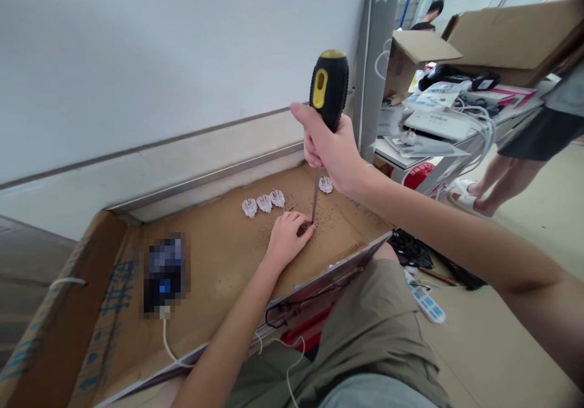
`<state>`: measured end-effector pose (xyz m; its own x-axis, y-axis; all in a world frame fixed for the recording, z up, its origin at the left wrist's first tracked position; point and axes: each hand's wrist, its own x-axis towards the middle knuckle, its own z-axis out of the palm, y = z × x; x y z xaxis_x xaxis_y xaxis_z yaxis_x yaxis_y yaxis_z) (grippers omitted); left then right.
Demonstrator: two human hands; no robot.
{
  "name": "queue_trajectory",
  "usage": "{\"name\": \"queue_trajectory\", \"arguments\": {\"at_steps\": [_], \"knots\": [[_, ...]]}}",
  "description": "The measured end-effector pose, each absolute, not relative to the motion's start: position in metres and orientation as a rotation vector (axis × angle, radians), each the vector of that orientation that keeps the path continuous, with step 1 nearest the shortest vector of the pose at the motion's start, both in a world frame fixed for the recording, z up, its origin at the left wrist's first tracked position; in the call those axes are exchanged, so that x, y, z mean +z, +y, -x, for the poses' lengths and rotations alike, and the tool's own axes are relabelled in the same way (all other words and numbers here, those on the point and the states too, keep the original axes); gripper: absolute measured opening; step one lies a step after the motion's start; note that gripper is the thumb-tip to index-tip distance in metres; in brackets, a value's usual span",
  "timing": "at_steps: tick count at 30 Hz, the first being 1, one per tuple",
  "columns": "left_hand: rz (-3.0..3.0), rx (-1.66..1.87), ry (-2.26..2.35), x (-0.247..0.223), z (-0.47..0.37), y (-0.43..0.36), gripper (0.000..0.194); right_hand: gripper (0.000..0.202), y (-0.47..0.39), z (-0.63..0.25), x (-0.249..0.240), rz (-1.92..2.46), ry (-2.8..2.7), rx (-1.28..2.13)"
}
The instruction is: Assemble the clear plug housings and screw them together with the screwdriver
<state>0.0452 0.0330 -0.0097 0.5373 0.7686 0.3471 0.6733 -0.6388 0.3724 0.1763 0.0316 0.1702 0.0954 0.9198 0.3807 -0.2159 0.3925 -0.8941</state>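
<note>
My right hand (331, 146) is closed round the black and yellow handle of a screwdriver (335, 82), which stands nearly upright with its shaft pointing down. My left hand (288, 235) rests on the cardboard (223, 274), its fingers and thumb curled together at the screwdriver's tip. What lies between those fingers is hidden. Beyond the left hand, three small white plug parts with metal pins sit in a row, among them one plug part (263, 202). Another white plug part (325, 184) lies just behind the screwdriver shaft.
A pixelated dark device (164, 274) with a white cable lies on the left. Raised cardboard (59, 323) edges the left side. At right, a cluttered table (387, 152) holds boxes and cables. A person in dark shorts (541, 131) stands there; a power strip (429, 304) lies on the floor.
</note>
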Motion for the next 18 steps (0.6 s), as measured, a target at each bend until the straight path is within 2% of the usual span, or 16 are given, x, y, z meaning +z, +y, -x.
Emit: {"name": "queue_trajectory", "arguments": {"at_steps": [11,18], "knots": [[-2.609,0.733,1.233,-0.011,-0.0453,0.0337,0.013,0.05,0.0282,-0.1751,0.1701,0.8,-1.161,0.963],[-2.596,0.737,1.225,-0.0109,-0.0448,0.0341,0.014,0.042,0.0327,-0.1733,0.1641,0.814,-1.067,0.742]]}}
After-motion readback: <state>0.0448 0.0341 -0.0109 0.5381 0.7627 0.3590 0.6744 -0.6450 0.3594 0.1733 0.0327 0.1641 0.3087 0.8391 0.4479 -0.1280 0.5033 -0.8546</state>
